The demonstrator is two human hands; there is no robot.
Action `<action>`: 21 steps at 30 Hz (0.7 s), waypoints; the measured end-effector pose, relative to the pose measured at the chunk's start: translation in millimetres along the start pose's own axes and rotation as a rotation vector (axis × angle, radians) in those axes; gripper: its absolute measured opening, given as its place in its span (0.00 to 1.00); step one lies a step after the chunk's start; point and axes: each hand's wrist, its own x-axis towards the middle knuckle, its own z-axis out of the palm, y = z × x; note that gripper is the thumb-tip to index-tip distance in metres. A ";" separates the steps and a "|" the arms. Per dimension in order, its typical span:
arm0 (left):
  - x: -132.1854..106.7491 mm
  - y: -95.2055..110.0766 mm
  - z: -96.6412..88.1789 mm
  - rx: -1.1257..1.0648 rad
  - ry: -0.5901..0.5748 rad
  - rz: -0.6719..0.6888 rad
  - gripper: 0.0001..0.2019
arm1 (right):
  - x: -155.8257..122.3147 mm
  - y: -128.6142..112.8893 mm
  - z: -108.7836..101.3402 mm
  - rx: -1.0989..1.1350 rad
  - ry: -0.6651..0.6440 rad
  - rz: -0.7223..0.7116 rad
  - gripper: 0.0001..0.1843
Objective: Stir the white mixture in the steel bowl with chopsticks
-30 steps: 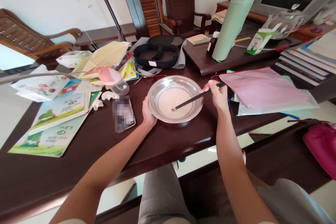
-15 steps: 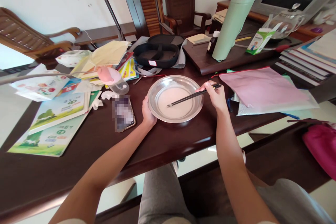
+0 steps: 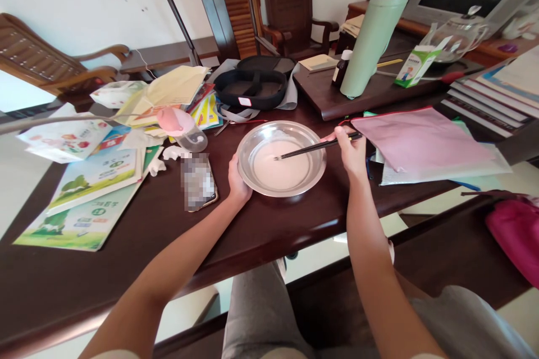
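Observation:
A round metal bowl [image 3: 314, 179] with a wide rim stands on the dark wooden table [image 3: 269, 230]. Pale, milky liquid [image 3: 290, 171] covers its bottom. My left hand [image 3: 239, 179] grips the bowl by its left side, the fingers partly hidden beneath the rim. A pair of black chopsticks [image 3: 311, 148] slants over the bowl's right rim, tips in the liquid near its middle. My right hand [image 3: 350, 148] is closed around their upper end, just beyond that rim.
Left of the bowl lie a phone [image 3: 199, 182], crumpled tissues [image 3: 158, 164] and booklets [image 3: 84, 202]. An open black case [image 3: 252, 87] sits behind it. A tilted green thermos [image 3: 374, 39] stands on a raised board [image 3: 324, 104]. Pink pouch [image 3: 404, 137] lies at right.
My right hand has shifted slightly to the right, and the chopstick tips have moved up and right through the liquid. My left hand and the bowl have stayed in place.

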 end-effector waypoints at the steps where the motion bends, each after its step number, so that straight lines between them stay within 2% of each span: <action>1: 0.2 -0.5 -0.5 0.002 0.006 -0.002 0.18 | 0.7 0.5 -0.8 0.003 0.055 -0.003 0.39; 3: 0.8 -1.3 -1.2 0.000 0.015 -0.010 0.18 | 1.2 1.3 -1.8 0.011 0.097 0.006 0.39; 7: 1.7 -1.6 -1.6 -0.012 0.015 -0.014 0.17 | -0.7 -0.7 0.7 0.007 -0.081 0.030 0.40; 9: 1.9 -1.3 -1.6 -0.016 0.020 -0.016 0.16 | -0.8 -2.0 2.0 0.001 -0.107 0.027 0.40; 14: 1.4 -1.0 -1.5 0.000 0.036 -0.019 0.17 | 1.2 0.1 -0.3 0.023 0.080 0.012 0.40; 19: 1.3 -0.7 -1.3 -0.004 0.016 -0.005 0.16 | -1.6 2.1 0.3 0.012 -0.112 0.017 0.37; 21: 1.4 -0.6 -1.5 -0.006 0.006 -0.007 0.16 | -1.2 2.2 0.4 0.002 -0.114 0.012 0.37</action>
